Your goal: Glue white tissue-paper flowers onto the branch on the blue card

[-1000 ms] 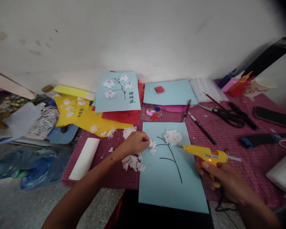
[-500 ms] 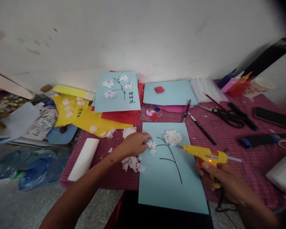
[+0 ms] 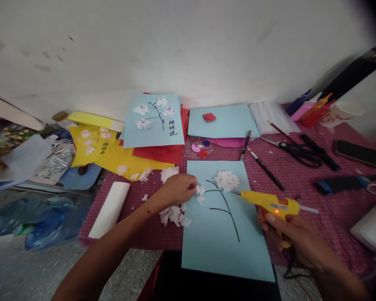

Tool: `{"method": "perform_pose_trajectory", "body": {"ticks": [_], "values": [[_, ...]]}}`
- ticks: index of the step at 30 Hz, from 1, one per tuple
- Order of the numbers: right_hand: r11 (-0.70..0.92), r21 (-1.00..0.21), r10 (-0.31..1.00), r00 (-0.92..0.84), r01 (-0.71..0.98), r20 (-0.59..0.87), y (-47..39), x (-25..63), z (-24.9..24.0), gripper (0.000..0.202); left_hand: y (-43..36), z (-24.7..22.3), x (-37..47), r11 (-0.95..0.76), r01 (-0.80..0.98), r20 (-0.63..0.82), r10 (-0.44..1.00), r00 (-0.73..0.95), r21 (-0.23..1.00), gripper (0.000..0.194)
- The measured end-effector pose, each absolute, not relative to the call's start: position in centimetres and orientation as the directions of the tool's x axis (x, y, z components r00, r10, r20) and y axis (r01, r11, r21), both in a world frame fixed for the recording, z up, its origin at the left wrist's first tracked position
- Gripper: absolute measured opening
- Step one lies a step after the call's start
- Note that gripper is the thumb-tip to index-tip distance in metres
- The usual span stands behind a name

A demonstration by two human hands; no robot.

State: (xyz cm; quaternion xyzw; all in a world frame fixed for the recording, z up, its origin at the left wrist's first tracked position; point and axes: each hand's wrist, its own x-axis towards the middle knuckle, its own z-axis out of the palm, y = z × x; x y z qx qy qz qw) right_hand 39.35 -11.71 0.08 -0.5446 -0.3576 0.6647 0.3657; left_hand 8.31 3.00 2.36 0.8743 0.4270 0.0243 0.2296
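Observation:
My left hand (image 3: pixel 180 189) pinches a small white paper piece (image 3: pixel 200 190) at the left edge of a light blue sheet (image 3: pixel 225 251). My right hand (image 3: pixel 282 230) is wrapped round the handle of a yellow glue gun (image 3: pixel 266 200), its orange light lit and its nozzle pointing left over the sheet. A black branch (image 3: pixel 228 205) is drawn on the sheet, with a white paper blossom (image 3: pixel 226 181) near the top. Another white scrap (image 3: pixel 201 200) lies just below the pinched piece. Torn white paper (image 3: pixel 174 215) lies beside the sheet, below my left wrist.
Behind are a finished blue flower picture (image 3: pixel 153 121) and a blue sheet with a red paper heart (image 3: pixel 209 117). Scissors (image 3: pixel 293 151), markers (image 3: pixel 267 170) and paint bottles (image 3: pixel 313 110) lie to the right. A white paper roll (image 3: pixel 110 210) is at the left.
My left hand has shifted very slightly, its fingertips now a little lower at the white paper piece. My right hand and the glue gun look nearly unchanged.

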Motion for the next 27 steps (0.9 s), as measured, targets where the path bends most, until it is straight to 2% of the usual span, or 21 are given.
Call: {"method": "perform_pose_trajectory", "body": {"ticks": [10, 21, 24, 27], "values": [[-0.471, -0.878, 0.878, -0.148, -0.085, -0.456, -11.7, 39.4, 0.2, 0.034, 3.1, 2.7, 9.0, -0.563, 0.757, -0.194, 0.745, 0.639, 0.331, 0.011], [-0.465, -0.880, 0.879, -0.166, -0.094, -0.447, -11.8, 39.5, -0.1, 0.032, 2.7, 4.0, 8.2, -0.498, 0.760, -0.171, 0.778, 0.604, 0.418, 0.024], [-0.459, -0.885, 0.882, -0.160, -0.082, -0.443, -11.8, 39.5, -0.1, 0.030, 2.7, 4.4, 8.0, -0.497, 0.761, -0.137, 0.794, 0.593, 0.416, 0.025], [-0.464, -0.882, 0.881, -0.145, -0.084, -0.450, -11.7, 39.4, -0.1, 0.030, 2.6, 4.4, 7.3, -0.528, 0.738, -0.036, 0.803, 0.595, 0.420, 0.021]]}}
